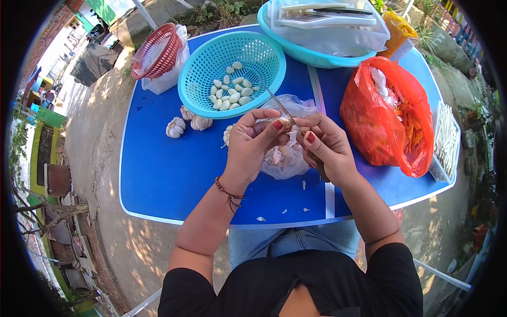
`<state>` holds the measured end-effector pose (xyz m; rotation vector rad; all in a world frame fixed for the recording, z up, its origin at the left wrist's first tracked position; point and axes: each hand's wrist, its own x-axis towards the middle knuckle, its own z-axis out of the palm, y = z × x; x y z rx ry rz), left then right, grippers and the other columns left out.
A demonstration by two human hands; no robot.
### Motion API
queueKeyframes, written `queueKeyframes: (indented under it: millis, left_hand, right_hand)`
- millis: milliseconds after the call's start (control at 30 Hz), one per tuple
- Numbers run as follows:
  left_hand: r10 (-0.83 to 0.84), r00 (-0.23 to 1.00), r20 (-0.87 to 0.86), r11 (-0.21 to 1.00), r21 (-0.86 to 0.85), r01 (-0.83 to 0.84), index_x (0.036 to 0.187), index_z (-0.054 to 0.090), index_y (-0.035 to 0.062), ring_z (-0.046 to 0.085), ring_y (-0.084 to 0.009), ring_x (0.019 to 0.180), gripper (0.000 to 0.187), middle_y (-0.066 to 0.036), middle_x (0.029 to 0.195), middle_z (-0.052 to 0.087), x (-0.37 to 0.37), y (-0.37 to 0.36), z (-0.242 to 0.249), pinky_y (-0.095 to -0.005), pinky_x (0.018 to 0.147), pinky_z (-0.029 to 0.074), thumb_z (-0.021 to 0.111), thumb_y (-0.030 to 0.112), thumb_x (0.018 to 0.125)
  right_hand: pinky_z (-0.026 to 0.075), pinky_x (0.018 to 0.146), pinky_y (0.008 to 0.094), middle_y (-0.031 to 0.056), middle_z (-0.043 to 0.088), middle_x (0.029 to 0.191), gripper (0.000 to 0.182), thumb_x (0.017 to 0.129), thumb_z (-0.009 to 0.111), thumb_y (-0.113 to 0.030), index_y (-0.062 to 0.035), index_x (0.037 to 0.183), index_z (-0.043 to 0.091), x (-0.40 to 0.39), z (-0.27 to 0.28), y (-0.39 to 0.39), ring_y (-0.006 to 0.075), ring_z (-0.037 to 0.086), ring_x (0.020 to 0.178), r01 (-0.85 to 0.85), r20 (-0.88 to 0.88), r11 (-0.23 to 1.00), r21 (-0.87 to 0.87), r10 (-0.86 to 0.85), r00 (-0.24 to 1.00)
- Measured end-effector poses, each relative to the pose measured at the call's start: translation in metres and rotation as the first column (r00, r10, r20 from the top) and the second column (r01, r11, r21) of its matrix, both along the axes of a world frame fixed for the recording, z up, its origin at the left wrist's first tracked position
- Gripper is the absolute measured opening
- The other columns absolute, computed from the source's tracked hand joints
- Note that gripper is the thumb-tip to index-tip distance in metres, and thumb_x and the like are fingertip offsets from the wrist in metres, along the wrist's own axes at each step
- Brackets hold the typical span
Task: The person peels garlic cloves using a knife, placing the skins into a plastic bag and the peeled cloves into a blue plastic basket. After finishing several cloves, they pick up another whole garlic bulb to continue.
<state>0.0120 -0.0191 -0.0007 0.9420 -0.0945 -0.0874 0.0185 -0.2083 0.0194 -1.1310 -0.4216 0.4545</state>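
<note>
My left hand [253,140] pinches a garlic clove [287,123] between thumb and fingers, above the table's middle. In my right hand [328,145] is a small knife [278,101], its thin blade pointing up and to the left, close by the clove. Both hands are closed, and the knife's handle is mostly hidden by my fingers. Beneath them lies a clear plastic bag [285,168] with garlic skins on it. Whole garlic bulbs [175,127] sit to the left. Behind, a turquoise basket [191,71] holds several smooth white ovals [234,98] that look like peeled cloves.
The blue table [158,185] has a few skin scraps near its front edge. At right stand a red plastic bag [364,121] and a container of white sticks [447,132]. A turquoise basin [317,59] with plastic lids is at the back, a red basket [170,50] back left.
</note>
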Motion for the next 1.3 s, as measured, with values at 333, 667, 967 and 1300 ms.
queueKeyframes:
  millis: [333,667,967,1300]
  left_hand:
    - [-0.090,0.969,-0.229,0.988,-0.144,0.057,0.116,0.059,-0.0020,0.068,-0.0173,0.086,0.032,-0.012,0.099,0.068,-0.001,0.005,0.009,-0.0273,0.078,0.057,0.064,0.011,0.087]
    - [-0.160,0.973,-0.167,0.976,-0.174,0.130,0.122,0.055,-0.0008,0.065,-0.0210,0.097,0.033,-0.016,0.108,0.064,-0.002,0.004,0.013,-0.0301,0.086,0.055,0.058,0.004,0.089]
    - [-0.157,0.980,-0.126,0.948,-0.297,0.114,0.120,0.054,-0.0003,0.063,-0.0213,0.102,0.035,-0.014,0.112,0.062,-0.001,0.007,0.010,-0.0308,0.088,0.054,0.061,0.001,0.086]
    - [-0.226,0.966,-0.122,0.936,-0.303,0.181,0.124,0.051,0.0005,0.062,-0.0167,0.102,0.039,-0.012,0.118,0.058,-0.005,0.009,0.009,-0.0240,0.087,0.054,0.060,0.000,0.086]
  right_hand:
    - [0.030,0.048,0.0178,-0.0016,0.052,0.075,0.029,0.095,0.053,-0.020,-0.0022,0.118,0.055,-0.004,-0.003,0.012,0.0011,0.038,0.055,0.142,0.170,0.980,-0.136,-0.118,0.978]
    - [0.030,0.046,0.0178,-0.0040,0.046,0.066,0.029,0.097,0.049,-0.019,-0.0003,0.118,0.055,0.010,-0.005,0.001,0.0013,0.036,0.051,0.327,0.180,0.945,-0.023,-0.318,0.931]
    - [0.040,0.054,0.0226,0.0032,0.055,0.077,0.035,0.092,0.057,-0.022,0.0010,0.117,0.052,-0.004,-0.006,0.012,0.0072,0.049,0.062,0.389,0.537,0.898,-0.207,-0.228,0.812]
    - [0.046,0.058,0.0297,0.0106,0.062,0.089,0.037,0.084,0.065,-0.014,-0.0071,0.119,0.057,-0.006,0.003,0.015,0.0197,0.058,0.065,0.534,0.784,0.813,-0.232,-0.168,0.597]
